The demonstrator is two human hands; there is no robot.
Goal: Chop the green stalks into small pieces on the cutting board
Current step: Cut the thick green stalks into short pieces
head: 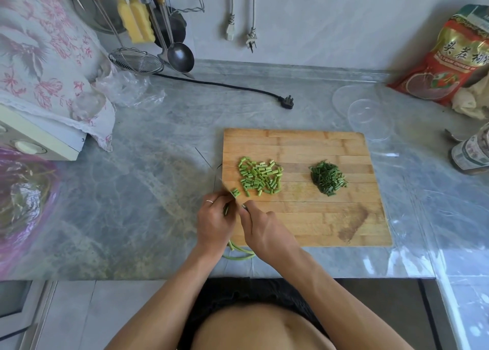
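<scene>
Head view: left hand (214,224) grips the green stalks (239,251) at the near-left corner of the cutting board (317,217). Right hand (264,233) clasps the knife (223,184), its blade at the stalk tips. 2 piles lie mid-board: light-green pieces (260,177) and dark chopped greens (328,178).

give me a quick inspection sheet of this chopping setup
surface: grey marble counter; wooden cutting board on it.
job's things: light green cut pieces and finely chopped dark greens on board; uncut stalks trail off its near edge.
clutter: clear bowl, red packet, plastic bag.
hands: left hand holds stalks; right hand grips knife.
cables: black cord with plug, unplugged, on counter; two plugs hang on wall.
surroundings: ladle, strainer hang at wall.
</scene>
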